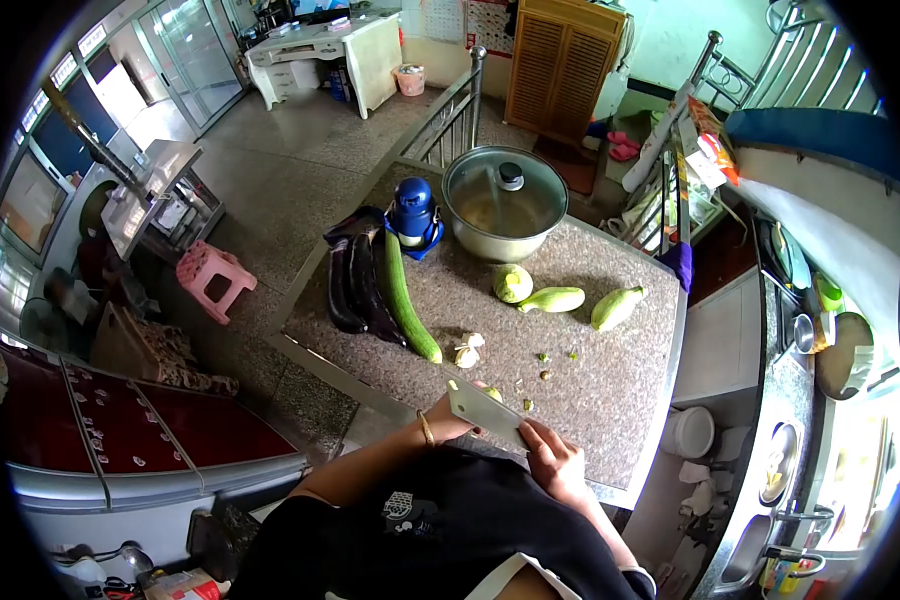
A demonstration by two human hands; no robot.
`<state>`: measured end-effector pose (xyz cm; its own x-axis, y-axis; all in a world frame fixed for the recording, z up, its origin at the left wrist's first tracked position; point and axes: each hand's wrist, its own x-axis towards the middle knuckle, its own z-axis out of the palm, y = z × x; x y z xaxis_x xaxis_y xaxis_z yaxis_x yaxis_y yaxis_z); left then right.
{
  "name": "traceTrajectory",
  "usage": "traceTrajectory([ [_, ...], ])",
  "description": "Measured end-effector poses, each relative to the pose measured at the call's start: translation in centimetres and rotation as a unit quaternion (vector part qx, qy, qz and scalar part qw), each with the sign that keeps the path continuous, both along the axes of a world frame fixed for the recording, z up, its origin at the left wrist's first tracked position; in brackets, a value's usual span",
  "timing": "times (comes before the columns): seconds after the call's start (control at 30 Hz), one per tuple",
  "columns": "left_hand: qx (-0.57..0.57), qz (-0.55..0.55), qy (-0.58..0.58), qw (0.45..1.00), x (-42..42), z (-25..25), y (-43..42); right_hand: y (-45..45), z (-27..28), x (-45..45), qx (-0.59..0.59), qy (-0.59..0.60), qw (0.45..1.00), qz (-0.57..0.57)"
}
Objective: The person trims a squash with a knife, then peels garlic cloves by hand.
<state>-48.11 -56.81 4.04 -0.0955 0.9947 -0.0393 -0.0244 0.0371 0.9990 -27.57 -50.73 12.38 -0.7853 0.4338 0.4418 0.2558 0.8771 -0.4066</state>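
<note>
My right hand (552, 457) is wrapped round the handle end of a cleaver (488, 413), whose broad blade points up and left. My left hand (448, 420) is by the blade's left side, mostly hidden behind it; what its fingers hold cannot be made out. A small green piece (493, 394) shows just past the blade, and small green scraps (543, 357) lie beyond it. Garlic (467, 350) lies in front of my left hand. Three pale green squashes (553, 299) are farther back. A long green gourd (403, 300) rests beside dark eggplants (355, 285) at the left.
On the speckled table (610, 400) a lidded pot (505, 215) and a blue bottle (412, 210) stand at the back. A pink stool (216, 280) is on the floor at the left. A counter with a sink (748, 548) runs along the right.
</note>
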Motion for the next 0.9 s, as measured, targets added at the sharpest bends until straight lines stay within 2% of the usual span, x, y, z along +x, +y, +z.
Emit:
traceTrajectory([
  [0.07, 0.059, 0.024, 0.036, 0.997, 0.2, -1.5, 0.0, -0.1, 0.0, 0.0, 0.003, -0.008, 1.000, 0.007],
  [0.1, 0.050, 0.014, -0.072, 0.996, 0.2, -2.4, 0.0, -0.1, -0.1, -0.1, 0.008, -0.009, 1.000, 0.007],
  [0.17, 0.039, 0.005, -0.180, 0.983, 0.2, -2.1, 0.0, -0.1, 0.0, -0.1, 0.012, -0.012, 1.000, 0.008],
  [0.23, 0.109, -0.001, 0.076, 0.991, 0.1, -1.1, 0.0, -0.2, 0.3, -0.2, 0.002, -0.020, 1.000, 0.005],
  [0.27, 0.107, -0.002, 0.075, 0.991, 0.0, -0.3, -0.1, -0.2, 0.3, -0.2, 0.001, -0.020, 1.000, 0.005],
  [0.33, -0.056, -0.086, 0.112, 0.988, -0.5, 1.8, -0.3, -0.3, 0.4, -0.3, -0.010, -0.030, 0.999, 0.006],
  [0.4, -0.100, -0.131, 0.121, 0.979, -0.6, 5.4, -0.4, -0.5, 0.2, -0.5, -0.032, -0.025, 0.999, -0.011],
  [0.47, -0.144, -0.176, 0.130, 0.965, -0.5, 6.2, -0.4, -0.6, -0.2, -0.4, -0.054, -0.020, 0.998, -0.027],
  [0.53, -0.029, -0.141, 0.044, 0.989, -0.1, 6.0, -0.2, -0.8, -1.0, -0.3, -0.137, -0.057, 0.984, -0.094],
  [0.63, -0.086, -0.107, -0.012, 0.990, 0.2, 6.9, 0.0, -0.6, -2.1, -0.2, -0.133, -0.015, 0.988, -0.079],
  [0.67, -0.143, -0.110, -0.038, 0.983, 0.1, 6.2, 0.1, -0.5, -2.1, 0.1, -0.129, -0.018, 0.989, -0.066],
  [0.77, -0.157, -0.074, -0.006, 0.985, -0.2, 3.6, 0.2, -0.6, -0.7, 0.3, -0.134, -0.017, 0.991, -0.012],
  [0.8, -0.105, -0.070, -0.030, 0.992, -0.3, 2.7, 0.2, -0.5, -0.7, 0.4, -0.138, -0.032, 0.990, 0.004],
  [0.83, -0.105, -0.072, -0.029, 0.991, -0.3, 2.1, 0.3, -0.6, -0.7, 0.4, -0.139, -0.032, 0.990, 0.003],
  [0.9, 0.004, -0.040, 0.080, 0.996, -0.6, 0.9, 0.5, -0.7, -0.8, 0.1, -0.113, -0.037, 0.993, 0.011],
])
